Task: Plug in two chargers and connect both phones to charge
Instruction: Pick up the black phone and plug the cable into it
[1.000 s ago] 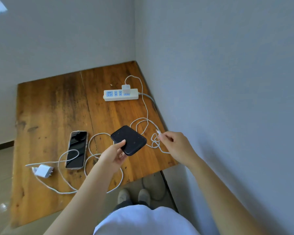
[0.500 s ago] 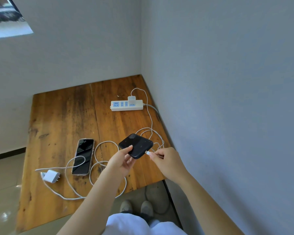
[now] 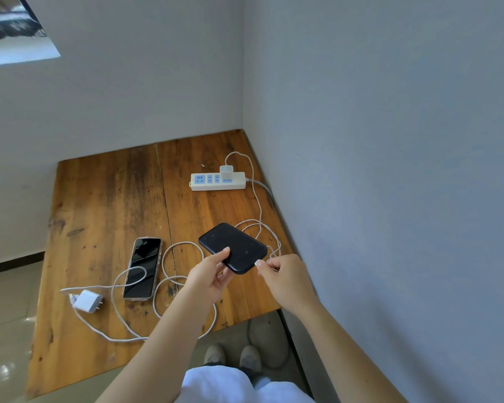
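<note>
My left hand (image 3: 210,277) grips the near end of a black phone (image 3: 235,245), held back-up above the wooden table (image 3: 105,205). My right hand (image 3: 285,276) pinches a white cable plug (image 3: 257,262) whose tip touches the phone's near edge. That cable (image 3: 258,205) runs back to a white charger (image 3: 226,171) seated in the white power strip (image 3: 217,181). A second phone (image 3: 142,268) lies screen-up on the table. A loose white charger (image 3: 88,301) lies left of it, its cable (image 3: 169,286) looping over that phone.
The table sits in a corner; a grey wall (image 3: 390,170) runs close along its right edge and another behind it. The strip's left sockets are free. My shoes (image 3: 233,357) show on the floor below the table's near edge.
My right hand has brought the cable plug from the coil on the right up to the black phone's edge. My left hand has kept hold of the phone. The view tilted upward.
</note>
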A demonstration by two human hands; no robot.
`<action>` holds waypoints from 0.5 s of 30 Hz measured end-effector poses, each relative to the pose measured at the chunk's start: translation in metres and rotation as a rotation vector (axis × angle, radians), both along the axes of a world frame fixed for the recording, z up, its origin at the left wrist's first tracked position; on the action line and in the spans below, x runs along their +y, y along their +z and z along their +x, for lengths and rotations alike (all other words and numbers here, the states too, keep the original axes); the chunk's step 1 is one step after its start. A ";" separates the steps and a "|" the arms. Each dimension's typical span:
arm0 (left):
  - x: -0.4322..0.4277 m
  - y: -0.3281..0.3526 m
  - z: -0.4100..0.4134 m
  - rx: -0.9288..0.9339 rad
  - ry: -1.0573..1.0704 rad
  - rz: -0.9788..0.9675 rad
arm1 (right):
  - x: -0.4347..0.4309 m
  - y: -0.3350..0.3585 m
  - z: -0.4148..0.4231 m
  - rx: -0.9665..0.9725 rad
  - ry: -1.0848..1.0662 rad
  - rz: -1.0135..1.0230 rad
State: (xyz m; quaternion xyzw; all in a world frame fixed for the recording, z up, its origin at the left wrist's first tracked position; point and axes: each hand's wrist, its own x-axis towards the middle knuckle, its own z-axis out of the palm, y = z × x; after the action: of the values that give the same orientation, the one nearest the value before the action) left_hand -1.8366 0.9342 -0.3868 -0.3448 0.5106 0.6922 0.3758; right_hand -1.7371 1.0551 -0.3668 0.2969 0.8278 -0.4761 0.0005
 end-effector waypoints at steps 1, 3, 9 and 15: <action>0.000 0.000 -0.001 0.003 -0.007 -0.007 | 0.000 0.000 -0.001 0.004 -0.006 -0.009; 0.000 0.001 -0.002 0.009 -0.023 -0.016 | -0.001 0.001 -0.001 0.012 -0.017 -0.021; -0.003 0.003 -0.004 0.026 -0.068 -0.008 | -0.006 0.002 0.000 0.022 -0.031 -0.017; -0.002 0.005 -0.007 0.056 -0.102 -0.032 | -0.008 0.000 -0.001 0.045 -0.045 -0.038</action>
State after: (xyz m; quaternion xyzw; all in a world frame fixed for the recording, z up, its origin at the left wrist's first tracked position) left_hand -1.8435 0.9320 -0.3815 -0.3049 0.5486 0.6734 0.3906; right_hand -1.7379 1.0473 -0.3667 0.3045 0.8114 -0.4984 -0.0233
